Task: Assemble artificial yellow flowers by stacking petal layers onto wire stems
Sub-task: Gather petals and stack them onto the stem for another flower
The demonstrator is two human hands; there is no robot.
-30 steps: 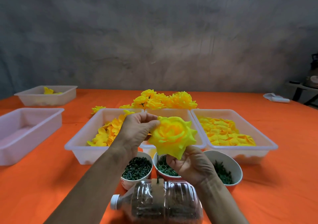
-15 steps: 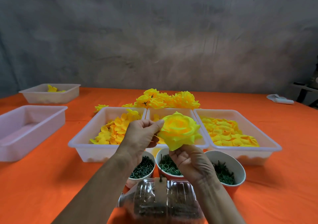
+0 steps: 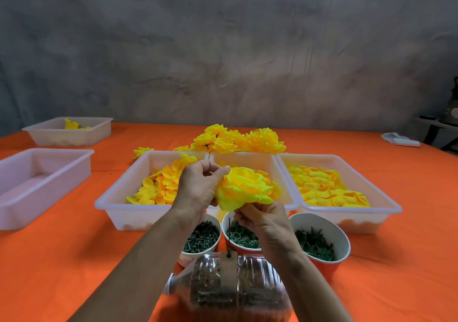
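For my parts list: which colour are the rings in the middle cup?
Dark green rings, seen in the head view.

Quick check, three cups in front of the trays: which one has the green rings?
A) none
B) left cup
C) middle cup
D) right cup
C: the middle cup shows thin green rings, partly behind the right hand; the left cup holds stubby dark green pegs and the right cup spiky dark green pieces.

— What did we have behind the bench?
— We faced a mottled grey wall, and an orange tablecloth covered our table. A dark stand stood at far right.
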